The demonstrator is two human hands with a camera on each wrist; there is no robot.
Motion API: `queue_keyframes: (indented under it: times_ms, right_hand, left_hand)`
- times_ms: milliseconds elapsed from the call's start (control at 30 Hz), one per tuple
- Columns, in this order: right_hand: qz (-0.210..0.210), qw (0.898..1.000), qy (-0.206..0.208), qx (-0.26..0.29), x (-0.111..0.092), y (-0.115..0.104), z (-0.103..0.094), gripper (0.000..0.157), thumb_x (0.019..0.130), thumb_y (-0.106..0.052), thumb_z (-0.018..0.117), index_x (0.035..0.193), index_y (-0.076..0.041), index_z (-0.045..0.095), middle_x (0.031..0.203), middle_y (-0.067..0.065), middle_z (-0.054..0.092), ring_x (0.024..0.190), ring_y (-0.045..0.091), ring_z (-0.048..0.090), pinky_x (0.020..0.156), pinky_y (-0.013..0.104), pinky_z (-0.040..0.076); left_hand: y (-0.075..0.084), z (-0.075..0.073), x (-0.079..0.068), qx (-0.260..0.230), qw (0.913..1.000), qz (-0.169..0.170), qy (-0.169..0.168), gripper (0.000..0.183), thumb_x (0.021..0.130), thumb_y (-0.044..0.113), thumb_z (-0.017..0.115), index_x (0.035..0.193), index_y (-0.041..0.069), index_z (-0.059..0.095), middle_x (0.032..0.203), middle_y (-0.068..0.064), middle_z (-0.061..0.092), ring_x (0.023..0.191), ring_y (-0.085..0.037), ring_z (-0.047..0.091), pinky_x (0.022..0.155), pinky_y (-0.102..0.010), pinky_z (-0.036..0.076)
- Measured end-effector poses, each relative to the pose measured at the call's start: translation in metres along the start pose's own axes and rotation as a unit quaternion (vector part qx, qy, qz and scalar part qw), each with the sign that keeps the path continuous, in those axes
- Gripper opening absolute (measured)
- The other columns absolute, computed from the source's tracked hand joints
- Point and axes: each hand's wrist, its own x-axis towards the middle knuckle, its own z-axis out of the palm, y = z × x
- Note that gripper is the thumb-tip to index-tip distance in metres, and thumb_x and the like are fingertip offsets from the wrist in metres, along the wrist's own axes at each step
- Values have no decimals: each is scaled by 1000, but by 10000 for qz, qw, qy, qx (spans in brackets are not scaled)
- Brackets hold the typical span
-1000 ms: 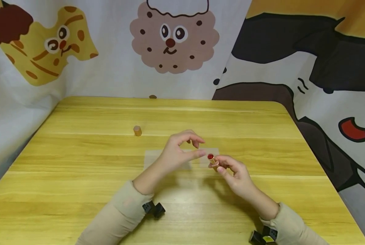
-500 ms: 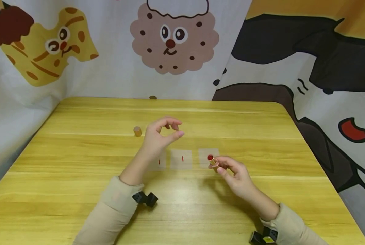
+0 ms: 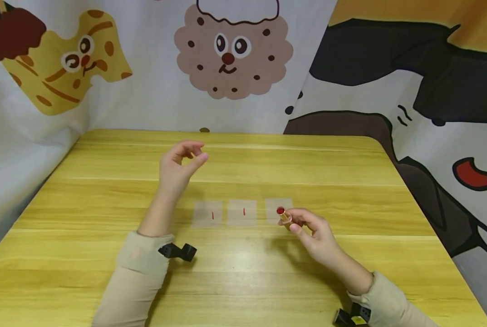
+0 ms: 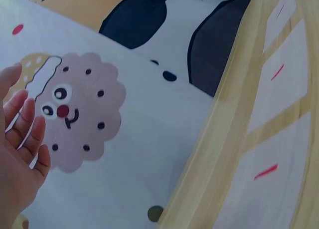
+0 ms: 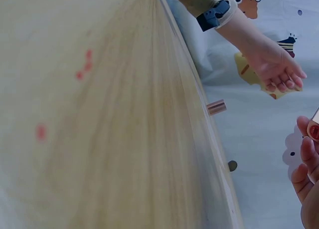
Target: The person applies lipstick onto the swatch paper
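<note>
Pinched between the thumb and fingers of my right hand (image 3: 314,234) is an uncapped lipstick (image 3: 284,218), its red tip pointing up. It is held above the near part of the right paper square (image 3: 271,206). My left hand (image 3: 175,168) hangs over the left back of the table with nothing in it, thumb apart from the loosely bent fingers. The lipstick cap (image 5: 217,107) stands on the table in the right wrist view; in the head view the left hand hides it. The middle paper square (image 3: 236,218) and the left paper square (image 3: 202,218) each bear a short red stroke.
A wooden table (image 3: 243,281) spans the workspace, its back edge against a cartoon-printed cloth (image 3: 145,109). In the left wrist view the right-hand paper (image 4: 275,24) also carries a red stroke. Blurred red spots (image 5: 41,132) appear in the right wrist view.
My left hand has moved left and away from the lipstick, uncovering the paper squares and now covering the cap in the head view. The right hand has stayed put with the lipstick.
</note>
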Motion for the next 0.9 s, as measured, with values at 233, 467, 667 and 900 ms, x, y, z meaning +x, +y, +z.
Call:
queue_keyframes:
  times_ms: [233, 467, 667, 900]
  right_hand:
    - [-110, 9999, -19, -7, 0, 1, 0, 22, 96, -3, 56, 113, 9, 58, 97, 13, 68, 90, 22, 67, 74, 26, 54]
    - [18, 10000, -48, -17, -1, -1, 0, 21, 95, 0, 56, 113, 11, 57, 98, 12, 67, 92, 19, 67, 75, 28, 54]
    - [-60, 9999, -91, -1, -1, 1, 1, 21, 94, 2, 57, 113, 9, 58, 98, 12, 67, 91, 23, 67, 76, 29, 54]
    - [-110, 9998, -126, 49, -1, 3, 1, 21, 94, 3, 56, 114, 9, 58, 98, 13, 65, 93, 17, 67, 76, 29, 54]
  left_hand:
    - [-4, -16, 1, -11, 9974, -689, 234, 17, 85, 6, 73, 101, 2, 69, 82, 0, 60, 83, -20, 49, 43, -17, 41]
    - [-8, -28, 4, 198, 9974, -594, 355, 18, 84, -2, 71, 101, -6, 66, 80, 6, 61, 81, -14, 53, 77, -26, 41]
    - [3, -35, 1, 462, 9953, -781, 324, 19, 86, 0, 70, 103, -6, 65, 83, 6, 61, 84, -11, 55, 82, -28, 39]
    - [-11, -46, 2, 776, 9919, -958, 302, 26, 86, 2, 70, 109, -8, 63, 91, -4, 63, 89, -12, 55, 82, -28, 40]
